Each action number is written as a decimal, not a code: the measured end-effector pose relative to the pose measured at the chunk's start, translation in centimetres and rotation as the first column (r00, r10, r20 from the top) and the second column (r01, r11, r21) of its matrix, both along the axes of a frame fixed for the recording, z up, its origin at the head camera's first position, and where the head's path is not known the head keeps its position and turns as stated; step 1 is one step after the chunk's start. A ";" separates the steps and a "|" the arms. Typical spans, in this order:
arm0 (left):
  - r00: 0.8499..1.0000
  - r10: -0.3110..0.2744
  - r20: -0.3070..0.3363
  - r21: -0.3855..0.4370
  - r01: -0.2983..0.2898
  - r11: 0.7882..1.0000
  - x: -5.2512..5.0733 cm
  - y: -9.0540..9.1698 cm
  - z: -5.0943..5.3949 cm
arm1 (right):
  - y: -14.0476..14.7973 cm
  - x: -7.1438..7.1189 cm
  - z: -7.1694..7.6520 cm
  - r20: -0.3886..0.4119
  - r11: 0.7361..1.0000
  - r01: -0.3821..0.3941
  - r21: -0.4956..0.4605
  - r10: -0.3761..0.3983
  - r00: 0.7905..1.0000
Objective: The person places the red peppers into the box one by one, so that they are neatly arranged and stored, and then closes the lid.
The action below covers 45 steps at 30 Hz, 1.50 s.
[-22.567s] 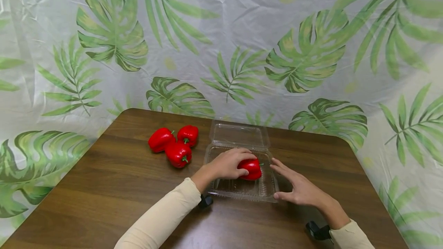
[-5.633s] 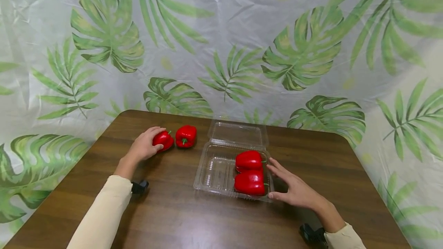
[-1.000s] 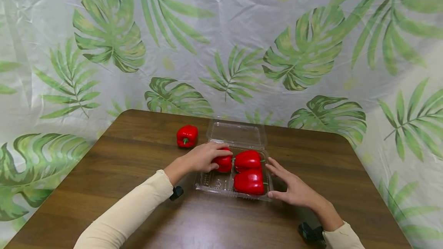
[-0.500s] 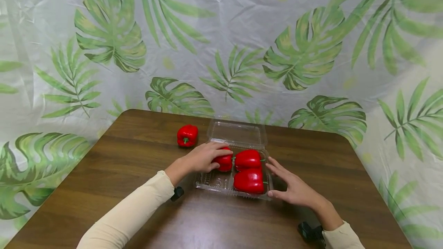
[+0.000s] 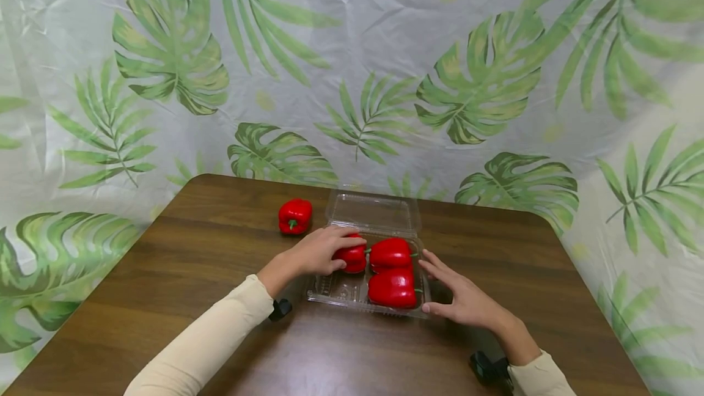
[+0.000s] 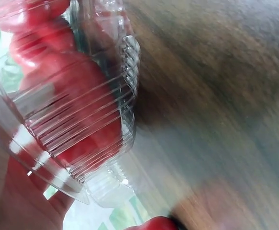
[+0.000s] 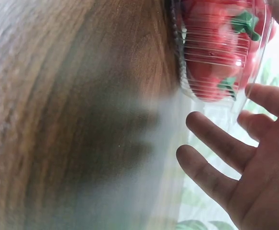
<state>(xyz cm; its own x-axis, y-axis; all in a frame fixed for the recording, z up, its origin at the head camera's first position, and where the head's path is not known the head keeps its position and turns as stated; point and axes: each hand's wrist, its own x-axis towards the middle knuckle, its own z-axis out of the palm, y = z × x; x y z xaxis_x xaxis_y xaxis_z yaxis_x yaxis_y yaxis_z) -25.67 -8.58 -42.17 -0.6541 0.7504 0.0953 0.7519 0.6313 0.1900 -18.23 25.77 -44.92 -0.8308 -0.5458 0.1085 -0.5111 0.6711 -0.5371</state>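
Observation:
In the head view my left hand (image 5: 316,253) grips a red bell pepper (image 5: 354,256) in the back left part of a clear plastic clamshell container (image 5: 334,294). Its fingers cover the pepper's left side. Two more red bell peppers lie on the container's right side, one at the back (image 5: 389,253) and one in front (image 5: 392,289), stems pointing right. My right hand (image 5: 467,298) is at the container's right edge, fingers spread and holding nothing. The right wrist view shows a fingertip at the clear rim (image 7: 248,91).
A single red bell pepper (image 5: 295,217) stands on the brown wooden table (image 5: 220,249), left of the container. The container's hinged lid (image 5: 374,212) lies back toward the far table edge. Behind hangs a leaf-patterned sheet (image 5: 363,35).
Since 5.6 s ago my left hand has brought a pepper from the table's left into the container. Over the last second both hands stay nearly still.

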 end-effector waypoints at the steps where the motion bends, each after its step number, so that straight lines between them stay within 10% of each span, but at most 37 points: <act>1: 1.000 0.000 -0.004 -0.008 0.000 1.000 0.0 0.0 0.0 | 0.0 0.0 0.0 0.005 1.000 0.002 -0.001 -0.002 1.000; 23: 0.999 0.046 0.004 0.158 -0.046 0.986 -0.4 -1.5 0.8 | -0.1 -0.1 0.1 -0.005 1.000 -0.005 0.014 0.005 1.000; 36: 0.965 0.262 0.025 0.229 -0.260 0.938 -2.7 -7.9 4.0 | 0.0 0.0 0.0 -0.010 1.000 -0.004 0.008 0.004 1.000; 45: 0.936 0.352 0.030 0.175 -0.352 0.920 -4.5 -10.1 2.9 | -0.2 0.0 0.2 -0.005 1.000 -0.004 0.006 0.004 1.000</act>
<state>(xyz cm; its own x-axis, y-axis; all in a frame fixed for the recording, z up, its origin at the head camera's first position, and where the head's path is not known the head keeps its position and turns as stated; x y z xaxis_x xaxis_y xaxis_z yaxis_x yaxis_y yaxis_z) -30.21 -18.70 -39.24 -0.8724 0.4435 0.2054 0.4881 0.8123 0.3194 -18.20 25.62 -44.76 -0.8280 -0.5501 0.1090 -0.5164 0.6722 -0.5305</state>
